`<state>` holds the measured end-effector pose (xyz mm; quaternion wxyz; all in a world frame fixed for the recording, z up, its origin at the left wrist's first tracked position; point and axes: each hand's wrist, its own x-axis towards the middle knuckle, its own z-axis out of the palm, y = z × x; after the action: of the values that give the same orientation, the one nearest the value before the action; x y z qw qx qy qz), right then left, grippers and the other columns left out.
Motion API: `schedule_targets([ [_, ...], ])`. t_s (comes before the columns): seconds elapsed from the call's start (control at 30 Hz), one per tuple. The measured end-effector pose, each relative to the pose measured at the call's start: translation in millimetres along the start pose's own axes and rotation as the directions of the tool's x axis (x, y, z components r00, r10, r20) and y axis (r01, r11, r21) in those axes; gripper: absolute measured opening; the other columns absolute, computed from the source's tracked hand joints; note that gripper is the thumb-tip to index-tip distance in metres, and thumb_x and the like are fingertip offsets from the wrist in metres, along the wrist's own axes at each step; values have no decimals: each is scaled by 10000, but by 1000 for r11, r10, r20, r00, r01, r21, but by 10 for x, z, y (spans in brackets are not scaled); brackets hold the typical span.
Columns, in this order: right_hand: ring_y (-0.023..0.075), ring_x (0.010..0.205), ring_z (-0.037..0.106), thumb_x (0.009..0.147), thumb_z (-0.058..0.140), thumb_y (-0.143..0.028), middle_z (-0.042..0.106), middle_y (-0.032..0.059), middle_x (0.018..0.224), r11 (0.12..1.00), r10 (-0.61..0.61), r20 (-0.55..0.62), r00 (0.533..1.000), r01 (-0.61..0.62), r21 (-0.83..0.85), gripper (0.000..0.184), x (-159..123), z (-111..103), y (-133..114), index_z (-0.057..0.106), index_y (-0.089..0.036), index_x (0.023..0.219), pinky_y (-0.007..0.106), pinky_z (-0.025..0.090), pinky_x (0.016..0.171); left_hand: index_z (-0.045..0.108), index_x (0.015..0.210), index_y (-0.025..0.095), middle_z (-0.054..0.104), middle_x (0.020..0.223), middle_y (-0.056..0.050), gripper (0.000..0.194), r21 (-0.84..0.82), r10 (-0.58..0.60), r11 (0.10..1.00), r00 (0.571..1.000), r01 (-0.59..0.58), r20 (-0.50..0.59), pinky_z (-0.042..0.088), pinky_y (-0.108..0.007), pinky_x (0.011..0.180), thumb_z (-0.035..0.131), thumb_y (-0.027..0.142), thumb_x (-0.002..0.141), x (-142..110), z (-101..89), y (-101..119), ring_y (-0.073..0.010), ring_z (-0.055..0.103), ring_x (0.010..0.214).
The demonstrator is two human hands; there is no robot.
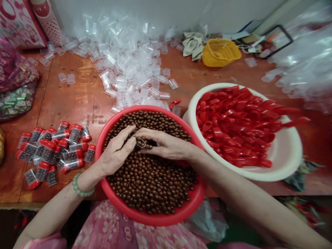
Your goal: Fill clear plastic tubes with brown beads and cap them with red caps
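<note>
Both hands are over a red basin (114, 199) full of small round brown balls (150, 183). My left hand (118, 150) is closed round a small clear plastic container (141, 142); its oval open rim shows between the hands, the rest is hidden by the fingers. My right hand (166, 143) is cupped, its fingers curled about several brown balls at that opening. The fingertips of both hands meet or nearly meet. To the left lies a group of filled clear containers with red caps (74, 154).
Empty clear containers (129, 69) are heaped behind the basin. A white basin (285, 169) of red plastic caps (233, 124) stands at right. Behind are a yellow basket (220, 52) and a crumpled cloth (192, 45). Filled bags (18, 79) sit far left, clear plastic bags (306, 58) far right.
</note>
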<state>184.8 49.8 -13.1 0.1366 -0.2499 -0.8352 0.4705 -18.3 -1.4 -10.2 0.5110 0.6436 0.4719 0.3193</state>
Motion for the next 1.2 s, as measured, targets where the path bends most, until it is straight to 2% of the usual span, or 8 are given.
schedule_targets([
  [0.13,181,1216,533,908,581,-251,609,67,1251,988,-6,-28,1000,11,153,254,-31,-9,-31,609,-174,1148,369,380,1098,575,1306,118,536,1427,-147,505,57,139,989,990,-139,0,310,-453,1185,632,288,833,52,-6,-67,-262,459,1364],
  [0.3,163,945,633,904,581,-283,696,33,1001,978,93,-47,995,-83,189,188,-79,-14,-80,670,-157,1013,311,500,895,714,1078,181,616,1347,-94,265,1,123,992,991,-123,-55,355,-434,1159,677,246,823,63,6,13,-248,537,1293],
  [0.43,180,974,636,864,622,-270,698,56,1069,987,157,-199,967,-157,17,239,-257,-161,-160,669,-174,1078,328,495,907,679,1025,159,617,1332,-100,193,-81,76,993,994,-83,-82,406,-403,1119,635,255,864,23,-11,159,-232,572,1244],
  [0.63,173,882,664,903,549,-285,722,39,968,921,326,-307,894,-374,-110,183,-705,-396,-254,684,-196,989,312,526,821,586,1028,153,705,983,-61,207,-267,-49,961,994,75,102,568,-288,802,588,317,901,41,-48,262,-153,695,843],
  [0.8,220,968,642,883,606,-294,702,76,1011,852,366,-188,912,-409,-328,199,-778,-214,-273,669,-184,1037,369,511,880,616,1038,163,696,928,-45,225,-163,-30,985,993,48,114,527,-268,790,627,312,870,72,6,231,-153,665,845],
  [0.93,252,991,631,899,559,-213,696,112,1024,782,394,-213,894,-448,-434,186,-712,-34,-305,665,-152,1039,429,497,912,632,1035,159,689,909,-38,222,-165,-61,983,993,77,105,503,-267,795,624,299,863,82,54,198,-152,647,840],
  [1.07,206,924,655,884,585,-218,705,75,1017,893,314,-335,888,-396,-212,238,-690,-13,-329,657,-177,1107,372,531,859,641,1004,155,676,897,-27,204,-175,-92,979,991,107,95,486,-251,781,643,281,843,62,33,202,-141,622,822],
  [1.2,134,637,640,779,730,-325,686,-6,784,927,369,-564,739,-251,277,318,-579,-4,-334,661,-222,1072,265,544,602,642,973,153,647,837,-5,188,-180,-93,978,994,103,61,468,-235,755,652,275,831,29,24,227,-115,586,769],
])
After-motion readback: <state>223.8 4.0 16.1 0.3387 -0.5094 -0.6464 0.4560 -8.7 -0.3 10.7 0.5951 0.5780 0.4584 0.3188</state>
